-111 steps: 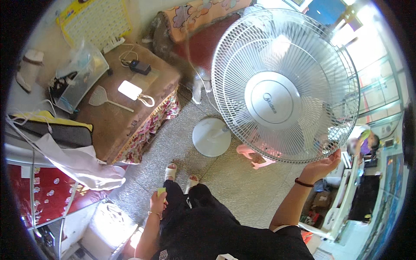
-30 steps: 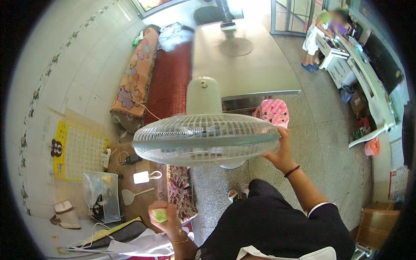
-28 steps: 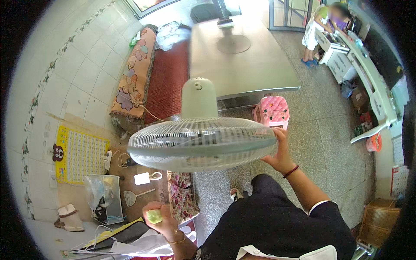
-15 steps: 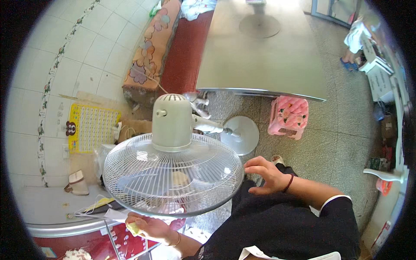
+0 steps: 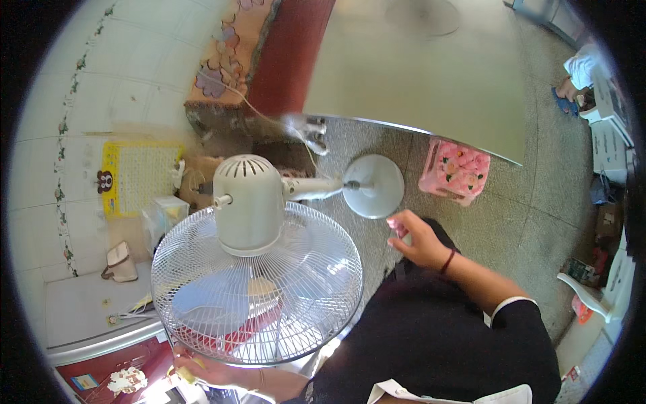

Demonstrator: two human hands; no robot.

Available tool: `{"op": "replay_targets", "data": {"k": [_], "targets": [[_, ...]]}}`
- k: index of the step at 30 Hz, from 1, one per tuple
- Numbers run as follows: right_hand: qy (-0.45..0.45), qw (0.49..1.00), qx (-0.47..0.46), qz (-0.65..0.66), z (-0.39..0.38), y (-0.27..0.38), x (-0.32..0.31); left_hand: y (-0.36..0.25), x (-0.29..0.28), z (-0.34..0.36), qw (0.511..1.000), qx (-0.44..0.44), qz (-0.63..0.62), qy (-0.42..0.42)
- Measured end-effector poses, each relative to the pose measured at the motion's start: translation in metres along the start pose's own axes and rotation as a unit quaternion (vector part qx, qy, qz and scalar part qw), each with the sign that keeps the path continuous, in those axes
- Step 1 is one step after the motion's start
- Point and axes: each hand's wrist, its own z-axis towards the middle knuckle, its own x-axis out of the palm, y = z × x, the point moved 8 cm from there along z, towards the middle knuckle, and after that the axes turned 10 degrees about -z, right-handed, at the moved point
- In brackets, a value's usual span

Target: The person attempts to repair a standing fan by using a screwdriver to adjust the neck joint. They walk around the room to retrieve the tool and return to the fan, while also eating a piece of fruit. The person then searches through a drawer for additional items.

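A standing fan (image 5: 250,219) with a pale housing and a round wire cage fills the space before me. Its cage is face-down, with blue blades showing through the wires. My left hand (image 5: 208,372) is at the cage's near lower rim, its fingers closed round a pale yellow, crumpled cloth (image 5: 184,374). Part of that hand is blurred, and I cannot tell whether the cloth touches the cage. To the right of the cage, apart from it, my right hand (image 5: 424,244) is raised with fingers bent and thumb apart, holding nothing visible. The fan's round base (image 5: 374,187) rests on the floor.
A pale table (image 5: 417,87) stands ahead, with a pink stool (image 5: 457,172) by its near edge. On the left are a yellow wall chart (image 5: 142,178) and a counter (image 5: 81,313) bearing a small bag (image 5: 121,261). A cord (image 5: 259,111) runs to the fan. Another person's legs (image 5: 568,93) show far right.
The fan's head appears lower and further left, its cage tilted more toward me. My left hand has moved down and left with the cloth. My right hand has moved up, away from the cage.
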Motion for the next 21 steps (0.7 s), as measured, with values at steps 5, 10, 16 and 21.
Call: {"op": "replay_targets", "data": {"k": [5,10,16,21], "targets": [[0.029,0.996,0.039,0.081,0.053,-0.016,0.010,-0.005,-0.001,0.017,0.997,-0.008,0.055,-0.046],[0.154,0.984,-0.010,0.089,0.137,-0.010,0.040,-0.019,0.049,0.001,0.832,0.048,0.549,-0.065],[0.224,0.947,-0.213,0.084,0.230,0.025,0.076,-0.011,0.073,0.001,0.815,0.028,0.579,0.003],[0.321,0.911,-0.230,0.121,0.255,0.027,0.118,-0.019,0.082,0.002,0.807,-0.031,0.590,0.002]]}}
